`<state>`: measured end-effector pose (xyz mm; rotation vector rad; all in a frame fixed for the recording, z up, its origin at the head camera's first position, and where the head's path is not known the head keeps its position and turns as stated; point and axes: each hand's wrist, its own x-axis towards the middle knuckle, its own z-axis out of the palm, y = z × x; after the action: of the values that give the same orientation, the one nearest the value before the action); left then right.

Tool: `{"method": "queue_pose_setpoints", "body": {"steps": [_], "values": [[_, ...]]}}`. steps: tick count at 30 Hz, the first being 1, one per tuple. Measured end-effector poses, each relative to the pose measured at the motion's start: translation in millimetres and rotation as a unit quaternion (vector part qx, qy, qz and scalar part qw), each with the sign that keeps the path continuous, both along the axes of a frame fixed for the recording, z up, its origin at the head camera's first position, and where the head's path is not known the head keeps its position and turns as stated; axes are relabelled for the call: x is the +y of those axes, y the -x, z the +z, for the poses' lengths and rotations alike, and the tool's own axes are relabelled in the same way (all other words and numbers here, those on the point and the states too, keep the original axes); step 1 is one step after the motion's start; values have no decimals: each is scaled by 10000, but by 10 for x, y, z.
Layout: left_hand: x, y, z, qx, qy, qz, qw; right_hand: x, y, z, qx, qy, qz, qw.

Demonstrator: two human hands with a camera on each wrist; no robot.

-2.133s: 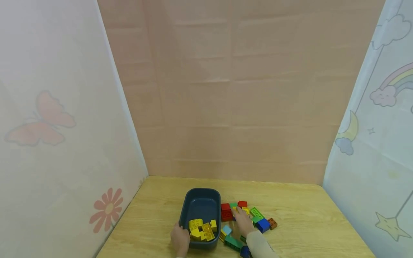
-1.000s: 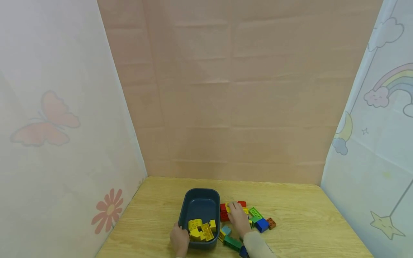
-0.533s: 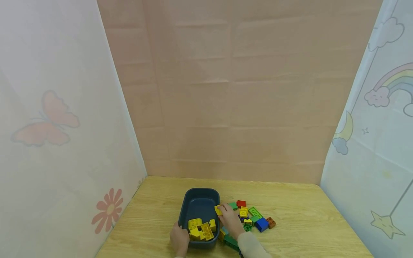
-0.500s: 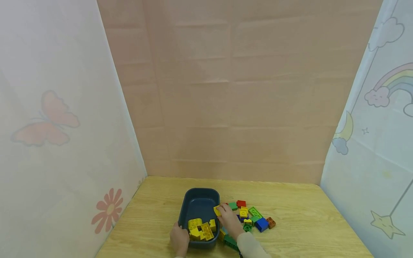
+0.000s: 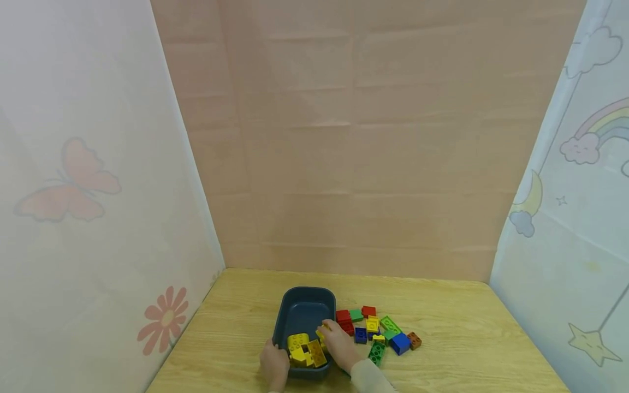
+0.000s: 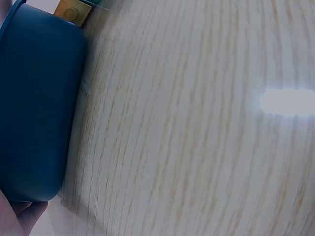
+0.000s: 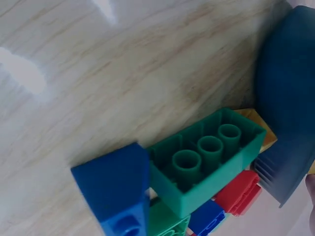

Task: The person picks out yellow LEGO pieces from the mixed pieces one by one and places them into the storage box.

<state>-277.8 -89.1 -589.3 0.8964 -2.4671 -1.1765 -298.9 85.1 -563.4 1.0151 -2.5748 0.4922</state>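
Right now, of the two hands, the left hand (image 5: 274, 364) curls its fingers on one dark blue tray (image 5: 304, 315) on the tabletop (image 5: 442, 327), and the right hand (image 5: 340, 345) pinches a yellow block (image 5: 320, 333) well inside it, where half a second ago that was up by the right rim. At least four yellow pieces (image 5: 316, 353) lie in the tray; beyond the right hand I count one brown block (image 5: 414, 340).

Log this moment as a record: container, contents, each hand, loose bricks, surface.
container: dark blue tray
contents: yellow bricks at the near end
left hand: grips the tray's near left corner
right hand: holds a yellow brick at the tray's right side
loose bricks: red, green, blue, yellow, brown; right of the tray
surface: wood-grain table
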Motion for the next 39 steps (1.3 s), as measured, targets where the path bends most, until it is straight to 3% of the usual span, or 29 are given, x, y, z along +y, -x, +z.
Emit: {"method": "queue_pose_setpoints", "body": {"steps": [11,17,21,31,39], "values": [[2,-28,2,-21,-42,-79,10000,-32,-44,-13,51,-853,117,9963],[5,-39,1,-7,-83,-78,9999,-74,-60,-47,-350,-1062,203,9935],[5,-54,-3,-16,-98,-103,9999,-89,-66,-55,-572,-939,372,9932],[4,-58,5,-44,-116,-121,9999,-77,-80,-33,-626,-827,597,9928],[-8,-54,33,152,-67,-125,9998,17,-34,-49,-82,-34,687,9976]]}}
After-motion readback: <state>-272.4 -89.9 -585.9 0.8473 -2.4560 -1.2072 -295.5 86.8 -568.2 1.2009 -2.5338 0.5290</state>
